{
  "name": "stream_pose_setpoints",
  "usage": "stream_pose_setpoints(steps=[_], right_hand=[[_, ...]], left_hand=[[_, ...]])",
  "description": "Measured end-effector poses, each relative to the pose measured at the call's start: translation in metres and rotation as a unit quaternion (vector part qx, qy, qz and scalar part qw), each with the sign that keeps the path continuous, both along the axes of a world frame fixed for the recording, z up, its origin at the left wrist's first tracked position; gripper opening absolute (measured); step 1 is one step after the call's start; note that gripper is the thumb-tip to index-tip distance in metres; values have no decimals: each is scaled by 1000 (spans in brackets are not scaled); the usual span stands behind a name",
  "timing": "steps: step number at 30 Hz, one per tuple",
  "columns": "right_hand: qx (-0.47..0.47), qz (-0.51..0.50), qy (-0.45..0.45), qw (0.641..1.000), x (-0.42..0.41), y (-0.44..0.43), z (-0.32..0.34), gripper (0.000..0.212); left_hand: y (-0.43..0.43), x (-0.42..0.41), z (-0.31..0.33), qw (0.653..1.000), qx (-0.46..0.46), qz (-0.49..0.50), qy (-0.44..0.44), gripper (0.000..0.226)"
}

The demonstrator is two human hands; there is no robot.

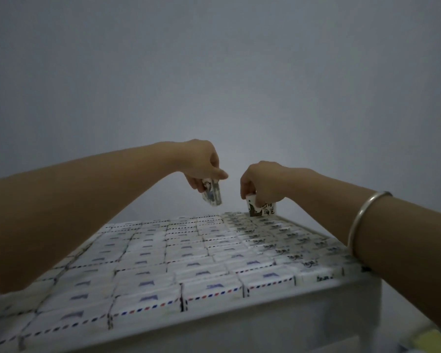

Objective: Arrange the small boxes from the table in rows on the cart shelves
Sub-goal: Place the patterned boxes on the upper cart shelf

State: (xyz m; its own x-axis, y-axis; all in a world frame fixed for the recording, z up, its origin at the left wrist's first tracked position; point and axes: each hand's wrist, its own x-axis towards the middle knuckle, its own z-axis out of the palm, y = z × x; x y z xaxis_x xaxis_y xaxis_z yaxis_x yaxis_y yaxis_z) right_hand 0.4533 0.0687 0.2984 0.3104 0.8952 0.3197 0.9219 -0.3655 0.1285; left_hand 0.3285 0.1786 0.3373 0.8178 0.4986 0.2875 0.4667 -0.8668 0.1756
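Note:
Several small white boxes (201,253) with red-and-blue dashed edges lie packed in tight rows on a white surface; those at the right carry black print (285,236). My left hand (201,165) pinches a small blue-printed box (34,196) in the air above the far rows. My right hand (261,180) grips a black-printed box (264,208) that stands on its edge at the far right corner of the rows.
The white top's front edge (278,314) runs across the bottom right, with a leg (372,309) at the right corner. A plain grey wall (214,72) fills the background. A silver bangle (362,220) circles my right wrist. Something yellowish (433,340) shows at bottom right.

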Motion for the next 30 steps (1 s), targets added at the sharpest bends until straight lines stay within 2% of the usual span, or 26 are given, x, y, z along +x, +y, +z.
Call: stream_pose_setpoints(steps=[3, 6, 9, 12, 15, 17, 22, 25, 30], right_hand=[[-21, 9, 6, 1000, -2, 0, -5, 31], [-32, 5, 13, 999, -4, -3, -8, 30], [-35, -6, 21, 999, -8, -4, -13, 29], [-41, -9, 22, 999, -11, -5, -15, 28], [-41, -26, 27, 998, -14, -5, -15, 28], [-36, -30, 21, 999, -16, -5, -16, 29], [-22, -30, -18, 999, -17, -7, -16, 32], [-12, -33, -12, 999, -16, -8, -16, 29], [46, -42, -70, 996, -14, -8, -13, 20]], left_hand=[[-4, 6, 0, 997, 58, 5, 40, 20], [-11, 14, 4, 995, 87, 1, 41, 58], [-9, 24, 4, 999, 38, 10, -6, 73], [-1, 31, -4, 996, -22, -22, -82, 64], [4, 34, -16, 988, -2, -84, -127, 43], [8, 36, -25, 985, 16, -95, -142, 38], [10, 45, -35, 983, -32, -114, -143, 32], [6, 50, -35, 978, -66, -123, -158, 26], [4, 56, -40, 986, -39, -121, -105, 26]])
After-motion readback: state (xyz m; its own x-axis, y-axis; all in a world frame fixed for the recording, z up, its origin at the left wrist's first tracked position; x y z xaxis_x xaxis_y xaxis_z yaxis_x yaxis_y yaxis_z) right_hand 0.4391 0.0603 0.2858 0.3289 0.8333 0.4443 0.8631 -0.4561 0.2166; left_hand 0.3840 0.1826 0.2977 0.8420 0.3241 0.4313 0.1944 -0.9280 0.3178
